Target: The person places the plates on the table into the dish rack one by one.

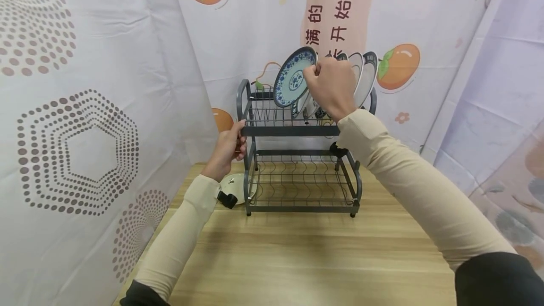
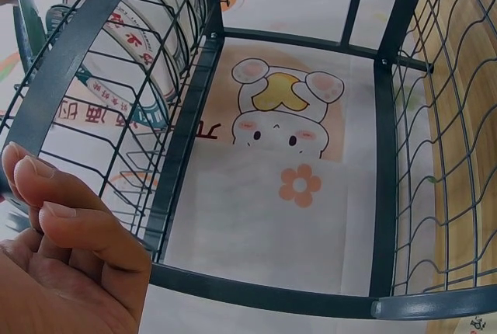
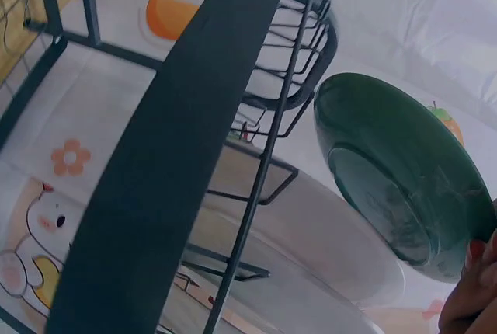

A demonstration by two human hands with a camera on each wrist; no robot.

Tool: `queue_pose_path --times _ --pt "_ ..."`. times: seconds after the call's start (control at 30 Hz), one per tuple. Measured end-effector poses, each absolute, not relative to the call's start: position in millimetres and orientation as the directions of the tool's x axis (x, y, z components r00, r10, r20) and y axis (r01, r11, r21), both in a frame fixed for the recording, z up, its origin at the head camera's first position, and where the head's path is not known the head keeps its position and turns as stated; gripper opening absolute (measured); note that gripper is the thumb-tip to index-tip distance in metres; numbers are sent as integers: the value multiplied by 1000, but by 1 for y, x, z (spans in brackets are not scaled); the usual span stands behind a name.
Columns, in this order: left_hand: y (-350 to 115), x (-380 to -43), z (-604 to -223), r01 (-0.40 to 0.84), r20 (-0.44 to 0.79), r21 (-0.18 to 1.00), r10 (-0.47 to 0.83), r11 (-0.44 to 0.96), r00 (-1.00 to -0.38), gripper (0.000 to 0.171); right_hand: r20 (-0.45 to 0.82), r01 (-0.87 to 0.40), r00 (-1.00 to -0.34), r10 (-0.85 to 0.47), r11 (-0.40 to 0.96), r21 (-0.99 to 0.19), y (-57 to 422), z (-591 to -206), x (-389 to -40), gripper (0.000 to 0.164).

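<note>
My right hand (image 1: 332, 81) pinches the rim of a plate (image 1: 293, 79) with a blue floral face, tilted above the upper tier of a dark two-tier dish rack (image 1: 293, 131). Its plain green back (image 3: 396, 171) faces the right wrist view, where fingertips (image 3: 477, 272) show at the rim. Behind and right of it, several white plates (image 1: 367, 79) with dark patterned rims stand on edge in the upper tier, partly hidden by my hand. My left hand (image 1: 227, 148) grips the rack's upper left front corner; curled fingers (image 2: 85, 233) show in the left wrist view.
Below, the wire lower tier (image 1: 297, 181) stands on a wooden table (image 1: 289, 259). A pale plate (image 1: 234, 187) lies left of the rack, partly behind it. A black piece (image 1: 338, 149) sits by the rack's right side. Printed curtains (image 1: 259, 22) hang behind and at both sides.
</note>
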State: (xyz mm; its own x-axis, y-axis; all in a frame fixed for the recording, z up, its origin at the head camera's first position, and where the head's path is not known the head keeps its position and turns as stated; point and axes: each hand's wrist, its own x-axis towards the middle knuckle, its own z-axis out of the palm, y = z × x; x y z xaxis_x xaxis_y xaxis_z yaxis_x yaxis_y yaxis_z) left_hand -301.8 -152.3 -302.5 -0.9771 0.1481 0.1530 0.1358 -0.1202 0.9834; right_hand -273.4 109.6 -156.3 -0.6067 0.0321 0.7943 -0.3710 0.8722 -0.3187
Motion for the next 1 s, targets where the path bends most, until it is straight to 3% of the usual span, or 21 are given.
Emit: queue_pose_path --times 0.23,0.6,0.8,1.0 --pt "-152 -300 -305 135 153 982 141 -129 -978 54 810 -298 -586 13 926 -230 99 -159 -284 35" --pt "-153 -300 -303 148 166 980 139 -132 -976 55 791 -216 -610 -49 971 -106 89 -164 -294 37" --pt "-151 -299 -301 146 166 978 137 -149 -976 54 768 -201 -625 -143 979 18 73 -171 -300 40" --pt "-150 -300 -303 134 151 983 137 -127 -979 54 758 -215 -624 -190 974 68 64 -181 -304 41"
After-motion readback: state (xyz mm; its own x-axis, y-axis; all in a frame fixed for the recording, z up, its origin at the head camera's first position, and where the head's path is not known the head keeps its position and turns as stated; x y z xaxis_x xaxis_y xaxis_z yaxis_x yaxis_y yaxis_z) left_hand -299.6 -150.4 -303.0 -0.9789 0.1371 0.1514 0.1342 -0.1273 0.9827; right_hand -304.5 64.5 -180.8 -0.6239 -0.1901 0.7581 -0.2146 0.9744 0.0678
